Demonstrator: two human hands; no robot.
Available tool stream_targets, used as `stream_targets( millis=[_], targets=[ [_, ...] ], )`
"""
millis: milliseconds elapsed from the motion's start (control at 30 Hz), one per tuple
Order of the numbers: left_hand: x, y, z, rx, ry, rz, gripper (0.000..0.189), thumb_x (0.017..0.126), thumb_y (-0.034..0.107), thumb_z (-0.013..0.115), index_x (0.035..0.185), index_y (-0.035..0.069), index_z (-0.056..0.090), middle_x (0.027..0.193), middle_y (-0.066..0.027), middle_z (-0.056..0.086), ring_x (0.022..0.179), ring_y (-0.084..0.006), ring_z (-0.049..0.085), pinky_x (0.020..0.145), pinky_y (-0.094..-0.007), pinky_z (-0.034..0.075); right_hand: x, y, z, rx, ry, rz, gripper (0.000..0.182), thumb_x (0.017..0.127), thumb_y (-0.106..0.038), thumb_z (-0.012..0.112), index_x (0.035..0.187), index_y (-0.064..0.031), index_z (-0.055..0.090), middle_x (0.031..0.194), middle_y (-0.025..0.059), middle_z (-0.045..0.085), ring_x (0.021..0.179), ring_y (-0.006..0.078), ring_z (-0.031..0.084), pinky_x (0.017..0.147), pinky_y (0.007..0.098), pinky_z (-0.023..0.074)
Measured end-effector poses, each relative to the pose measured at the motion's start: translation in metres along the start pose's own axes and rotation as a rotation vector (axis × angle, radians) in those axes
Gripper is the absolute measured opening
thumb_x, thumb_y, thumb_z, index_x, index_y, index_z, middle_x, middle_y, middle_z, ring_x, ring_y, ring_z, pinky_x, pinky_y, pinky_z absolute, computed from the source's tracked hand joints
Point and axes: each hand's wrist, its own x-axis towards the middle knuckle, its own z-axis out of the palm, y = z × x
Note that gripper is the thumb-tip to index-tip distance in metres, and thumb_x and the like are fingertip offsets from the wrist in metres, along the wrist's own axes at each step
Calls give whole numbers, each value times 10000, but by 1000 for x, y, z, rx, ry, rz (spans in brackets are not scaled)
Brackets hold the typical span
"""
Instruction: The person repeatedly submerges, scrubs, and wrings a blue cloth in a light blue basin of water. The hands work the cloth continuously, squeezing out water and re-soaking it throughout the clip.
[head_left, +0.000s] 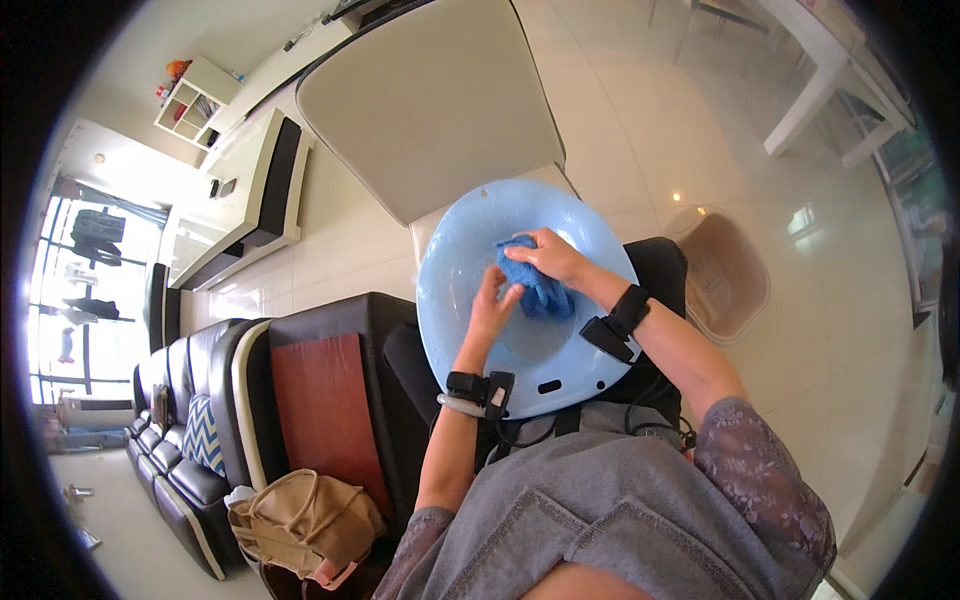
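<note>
A light blue plastic basin (457, 300) rests across my lap and against the seat of a cream chair. Inside it is a blue cloth (538, 289), bunched up, its lower part hanging towards the basin's bottom. My right hand (551, 259) grips the cloth's upper end between thumb and fingers. Just to the left, my left hand (495, 304) is held with thumb and fingers apart, beside the cloth; whether its fingertips touch the cloth is hard to tell. Black straps with small devices circle both wrists, and a pale bangle is on the left one.
The cream chair's backrest (435, 97) rises ahead. A pinkish plastic tub (724, 277) stands on the tiled floor at right. To the left are a black leather sofa (217, 360) with a reddish-brown board (322, 405) and a tan handbag (307, 525). A white table (810, 97) stands at upper right.
</note>
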Motion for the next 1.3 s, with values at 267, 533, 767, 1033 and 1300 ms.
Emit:
stream_targets(
  millis=[267, 533, 767, 1033, 1300],
  targets=[
    [-18, -2, -1, 179, 186, -35, 235, 817, 211, 547, 724, -3, 522, 617, -64, 456, 613, -123, 427, 588, -270, 377, 14, 34, -29, -389, 123, -120, 450, 697, -197, 620, 1082, 25, 543, 944, 127, 616, 829, 222, 584, 733, 311, 452],
    [-6, 2, -5, 408, 211, -239, 132, 773, 121, 514, 864, 41, 463, 616, -154, 525, 610, -348, 533, 582, -412, 417, 23, 52, 10, -883, 25, 122, 403, 671, -116, 544, 1029, -2, 401, 857, 249, 574, 814, 422, 548, 715, 475, 445],
    [-10, -37, 8, 661, 18, -105, 262, 761, 182, 577, 937, 22, 468, 849, -248, 552, 819, -435, 512, 700, -478, 412, 19, 55, 23, -1069, -247, 172, 313, 722, -63, 512, 1027, -31, 451, 855, 227, 582, 817, 382, 575, 702, 457, 463],
    [-16, -12, 10, 458, 78, -180, 345, 725, 257, 651, 870, 2, 468, 779, -226, 574, 774, -405, 553, 660, -423, 439, 14, 53, 26, -1013, -259, 112, 271, 715, -77, 527, 980, -50, 475, 878, 192, 560, 811, 381, 563, 670, 447, 464],
    [-15, -26, 2, 323, 110, -194, 184, 740, 131, 592, 877, 22, 532, 838, -161, 604, 791, -307, 580, 704, -361, 443, 15, 60, 26, -1000, -150, 7, 229, 753, -82, 481, 977, -36, 488, 931, 227, 545, 813, 389, 569, 669, 450, 467]
  ],
)
